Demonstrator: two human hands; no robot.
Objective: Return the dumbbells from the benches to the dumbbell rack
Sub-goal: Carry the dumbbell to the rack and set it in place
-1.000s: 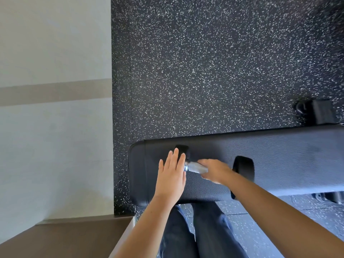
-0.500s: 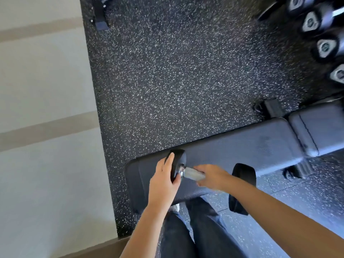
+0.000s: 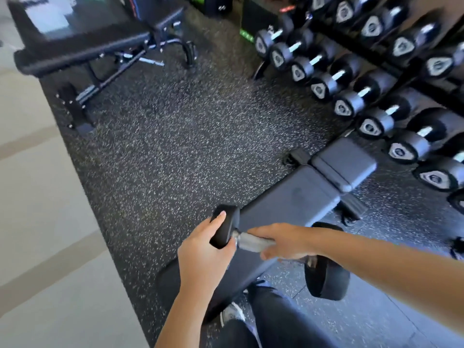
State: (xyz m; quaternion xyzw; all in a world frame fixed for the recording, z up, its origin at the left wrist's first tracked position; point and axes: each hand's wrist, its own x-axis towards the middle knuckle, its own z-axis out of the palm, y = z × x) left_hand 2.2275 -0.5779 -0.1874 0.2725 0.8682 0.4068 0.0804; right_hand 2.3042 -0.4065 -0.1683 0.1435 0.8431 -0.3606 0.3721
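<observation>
A black dumbbell (image 3: 326,280) with a steel handle hangs just above the near end of a dark padded bench (image 3: 298,194). My right hand (image 3: 283,241) grips the handle, fingers curled round it. My left hand (image 3: 203,249) cups the dumbbell's left head, thumb over its top edge. The dumbbell rack (image 3: 406,79) fills the upper right, its tiers loaded with several black dumbbells with grey end caps. The bench's far end points toward the rack.
A second black bench (image 3: 82,49) on a metal frame stands at the upper left. Black speckled rubber flooring (image 3: 188,136) lies between the benches and the rack. Pale flooring (image 3: 37,222) borders it on the left. My legs and a shoe show below the bench.
The dumbbell has come up off the bench pad in both hands. My left hand went from lying flat against the left head to cupping it. The view swung up and right, showing the rack.
</observation>
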